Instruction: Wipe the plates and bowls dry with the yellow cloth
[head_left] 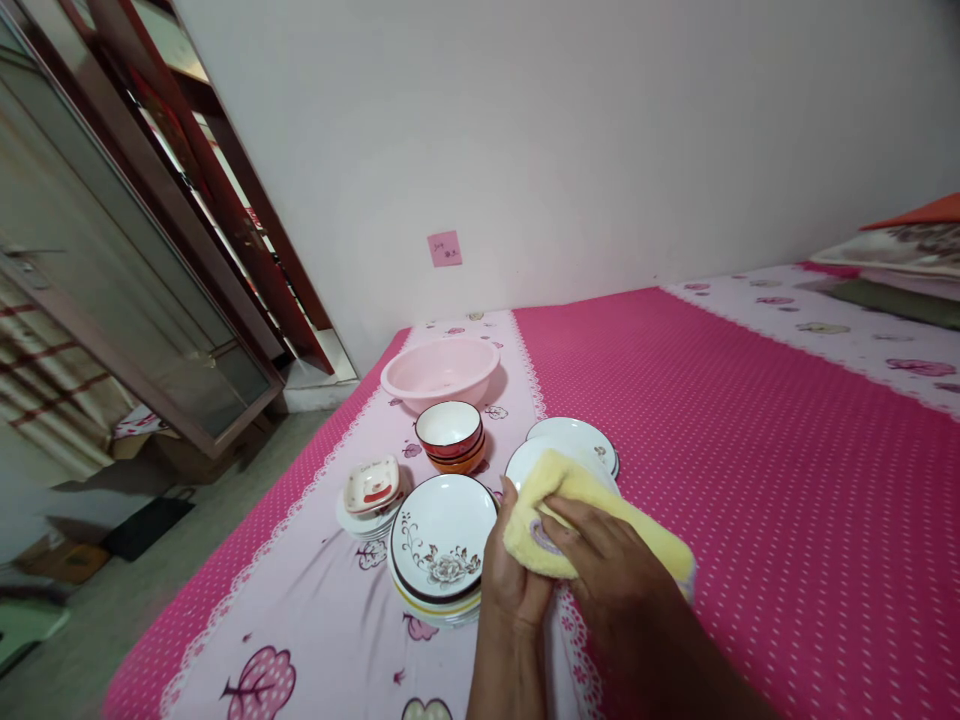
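Note:
A white plate [525,458] is tilted up in my left hand [516,580], whose thumb lies along its near edge. My right hand [604,550] presses a fluffy yellow cloth [637,515] against the plate, covering most of its face. Just behind, more white plates [577,432] lie on the bed. Left of my hands is a stack of larger plates [448,525], the top one dark-rimmed with a brown flower pattern. Farther left, a small squarish bowl [373,484] sits on a stack of small white plates [367,524].
Red and orange bowls [450,437] are stacked in front of a pink plastic basin [442,370]. Everything stands on a bed with a pink dotted sheet [750,440], against a white wall [570,140]. Folded bedding [911,250] lies at the far right. A door [135,230] is at the left.

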